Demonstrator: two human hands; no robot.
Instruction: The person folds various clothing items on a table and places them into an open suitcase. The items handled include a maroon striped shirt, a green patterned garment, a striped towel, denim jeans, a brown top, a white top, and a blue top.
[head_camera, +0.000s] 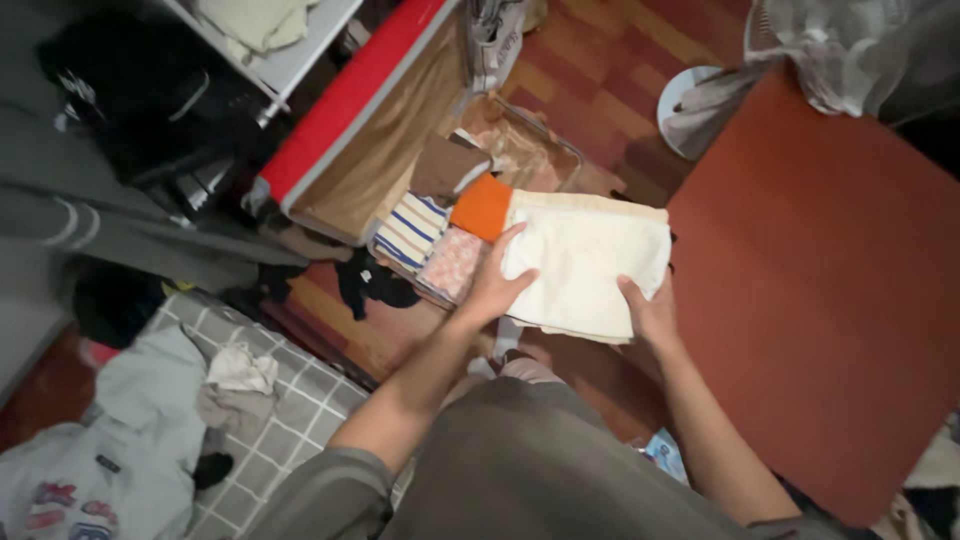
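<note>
A folded cream cloth lies over the open red suitcase. My left hand grips its left edge, thumb on top. At the cloth's lower right corner, my right hand holds it from below. Inside the suitcase sit an orange folded piece, a blue-striped cloth, a pink patterned cloth and a brown garment.
A reddish-brown tabletop fills the right side. Loose grey and white clothes lie on a checked mat at lower left. Dark garments hang at upper left. A white fan base stands on the patterned floor.
</note>
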